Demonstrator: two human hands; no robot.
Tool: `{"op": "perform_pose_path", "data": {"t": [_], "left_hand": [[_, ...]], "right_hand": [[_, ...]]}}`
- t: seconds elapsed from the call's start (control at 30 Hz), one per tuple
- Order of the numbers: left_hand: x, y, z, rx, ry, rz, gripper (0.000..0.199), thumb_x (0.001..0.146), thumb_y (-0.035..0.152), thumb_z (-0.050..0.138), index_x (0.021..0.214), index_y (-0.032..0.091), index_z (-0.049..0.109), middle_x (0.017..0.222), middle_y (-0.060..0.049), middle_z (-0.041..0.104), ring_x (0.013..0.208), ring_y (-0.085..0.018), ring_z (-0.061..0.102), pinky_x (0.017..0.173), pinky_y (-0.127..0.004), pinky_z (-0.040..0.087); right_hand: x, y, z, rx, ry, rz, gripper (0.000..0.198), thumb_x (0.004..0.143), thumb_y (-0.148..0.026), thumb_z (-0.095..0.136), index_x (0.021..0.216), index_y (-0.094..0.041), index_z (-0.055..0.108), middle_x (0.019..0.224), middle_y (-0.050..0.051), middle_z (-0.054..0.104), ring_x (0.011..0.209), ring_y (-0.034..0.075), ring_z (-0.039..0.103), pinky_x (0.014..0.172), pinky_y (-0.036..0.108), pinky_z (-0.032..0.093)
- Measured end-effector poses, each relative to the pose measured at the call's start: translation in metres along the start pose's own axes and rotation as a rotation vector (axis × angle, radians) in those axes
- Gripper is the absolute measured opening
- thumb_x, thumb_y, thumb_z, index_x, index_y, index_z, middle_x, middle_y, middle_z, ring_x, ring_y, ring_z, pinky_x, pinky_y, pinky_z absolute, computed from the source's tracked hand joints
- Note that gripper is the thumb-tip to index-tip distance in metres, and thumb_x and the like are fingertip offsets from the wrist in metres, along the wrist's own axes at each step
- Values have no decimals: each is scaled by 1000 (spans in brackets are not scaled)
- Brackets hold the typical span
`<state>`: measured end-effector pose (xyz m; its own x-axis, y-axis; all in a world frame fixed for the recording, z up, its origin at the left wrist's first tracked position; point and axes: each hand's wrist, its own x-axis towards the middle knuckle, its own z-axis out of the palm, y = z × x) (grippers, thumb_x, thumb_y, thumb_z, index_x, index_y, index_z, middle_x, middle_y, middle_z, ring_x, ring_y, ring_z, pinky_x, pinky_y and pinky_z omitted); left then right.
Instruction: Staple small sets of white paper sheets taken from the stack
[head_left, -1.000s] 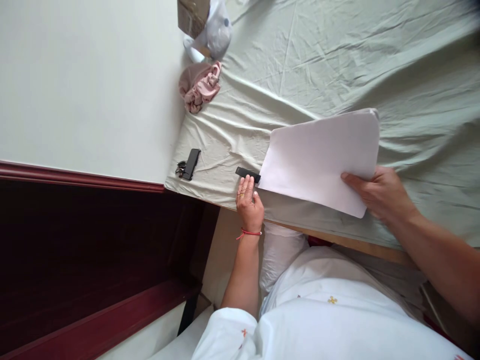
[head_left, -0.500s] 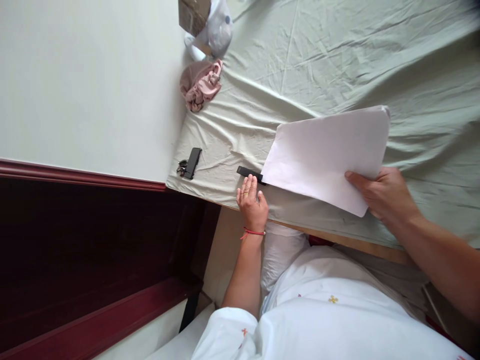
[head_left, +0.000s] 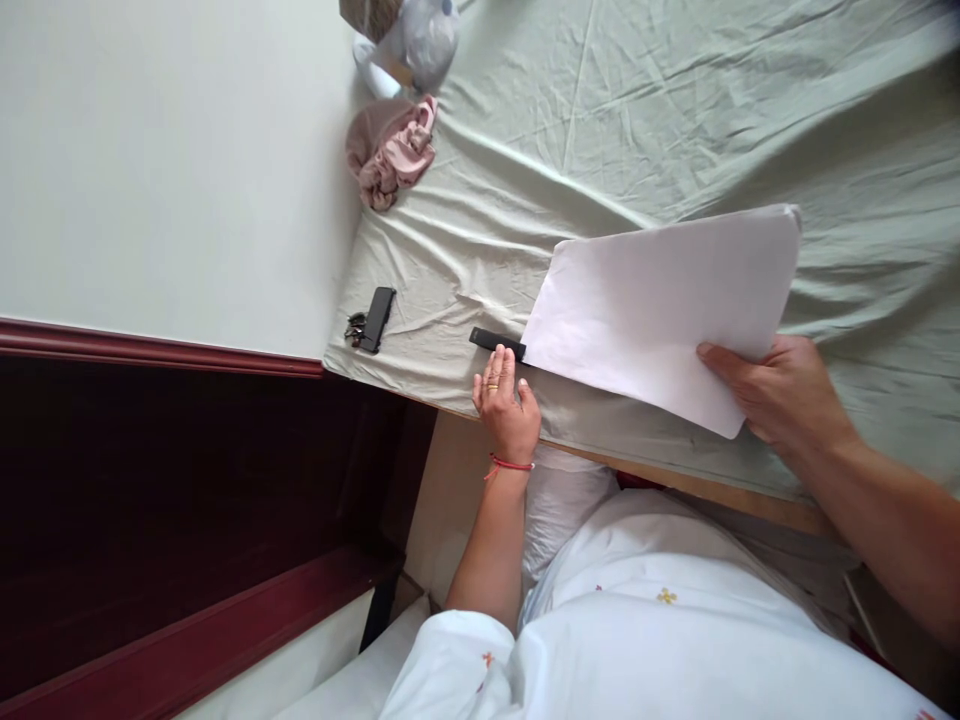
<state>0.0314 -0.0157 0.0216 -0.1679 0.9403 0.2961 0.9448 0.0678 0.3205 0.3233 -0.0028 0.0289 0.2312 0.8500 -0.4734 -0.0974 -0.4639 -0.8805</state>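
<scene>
My right hand (head_left: pixel 795 395) grips a sheaf of white paper (head_left: pixel 652 310) at its right end, thumb on top and fingers underneath. The paper is tilted over the cloth, and its lower left corner meets the end of a slim black stapler (head_left: pixel 487 341). Whether that corner sits between the jaws I cannot tell. My left hand (head_left: pixel 508 410) lies with its fingers stretched out, fingertips touching the near side of the stapler. It wears a ring and a red string bracelet.
A pale green cloth (head_left: pixel 637 110) covers the table. Near its left edge lies a black block-like object (head_left: pixel 377 320) with shiny metal parts. Behind it are a crumpled pink cloth (head_left: pixel 394 155) and a plastic bag (head_left: pixel 431 45). A white wall (head_left: pixel 172 170) borders the left side.
My right hand and the far end of the paper have shifted slightly to the right. My left hand stays at the stapler. The view has moved a little.
</scene>
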Motion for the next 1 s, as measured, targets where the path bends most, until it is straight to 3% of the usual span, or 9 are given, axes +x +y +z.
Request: {"op": "perform_pose_path", "data": {"t": [0.37, 0.57, 0.73, 0.83, 0.9, 1.0], "left_hand": [[0, 6, -3, 72, -45, -29, 61, 84, 4, 48, 139, 26, 64, 151, -8, 59, 143, -26, 53, 130, -58, 12], [4, -7, 2, -50, -20, 15, 62, 85, 7, 47, 144, 23, 59, 154, -10, 55, 147, -23, 49, 128, -47, 26], [-4, -14, 9, -232, -2, 73, 67, 91, 18, 54, 157, 20, 40, 165, -14, 39, 154, -22, 38, 127, -38, 32], [-12, -18, 12, -389, 69, -2, 70, 93, 32, 62, 157, 21, 35, 166, -17, 37, 150, -26, 43, 122, -41, 39], [-14, -24, 14, -559, 126, -125, 64, 93, 43, 63, 151, 20, 44, 157, -18, 47, 139, -26, 55, 113, -40, 47], [-14, -37, 17, -890, 170, -358, 52, 92, 58, 60, 129, 21, 63, 130, -14, 68, 118, -24, 67, 99, -37, 55]], "right_hand": [[1, 1, 1, 32, 13, 33, 29, 68, -43, 86, 84, -19, 78, 85, 2, 76, 67, 14, 63, 53, 24, 49], [3, 12, -4, -2, -31, -93, 29, 73, -47, 82, 82, -19, 77, 78, -1, 72, 67, 15, 62, 59, 26, 50], [8, 10, -1, 133, 98, -202, 26, 70, -42, 86, 79, -20, 76, 79, -1, 72, 67, 13, 62, 62, 27, 52], [10, 1, 3, 344, 144, -267, 29, 63, -36, 90, 86, -22, 79, 95, 0, 77, 80, 15, 68, 74, 29, 58], [10, -5, 4, 436, 112, -239, 36, 58, -32, 93, 90, -24, 80, 103, 1, 78, 88, 17, 70, 81, 32, 60], [10, -7, 1, 433, -8, -127, 38, 54, -33, 95, 88, -25, 79, 102, 2, 78, 88, 20, 71, 78, 35, 61]]}}
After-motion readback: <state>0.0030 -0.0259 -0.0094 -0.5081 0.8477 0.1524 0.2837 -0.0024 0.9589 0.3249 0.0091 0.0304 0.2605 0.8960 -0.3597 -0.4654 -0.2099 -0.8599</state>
